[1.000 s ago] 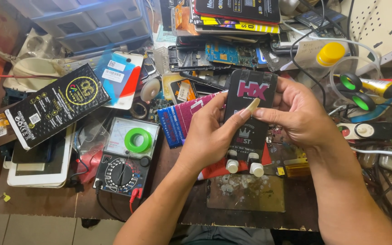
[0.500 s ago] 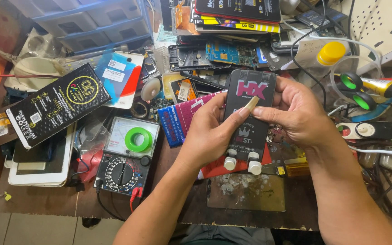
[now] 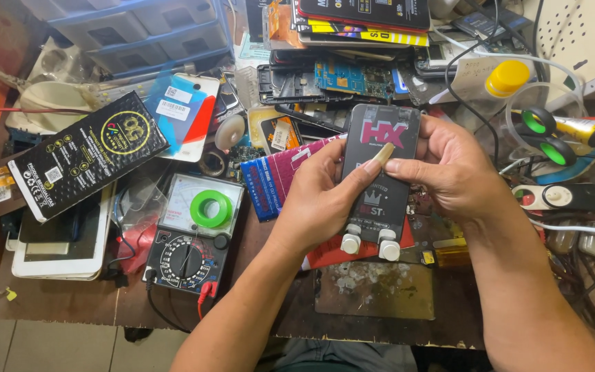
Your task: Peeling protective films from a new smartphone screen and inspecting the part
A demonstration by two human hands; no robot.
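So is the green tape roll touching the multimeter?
Touching. The head view shows the green tape roll lying flat on the multimeter, right over its dial window, with no gap visible.

This is a phone repair workshop. The cluttered brown wooden bench [image 3: 70,303] carries a black analogue multimeter [image 3: 191,244], opened phone bodies with bare blue circuit boards [image 3: 342,77], and flat black parts packages [image 3: 84,155].
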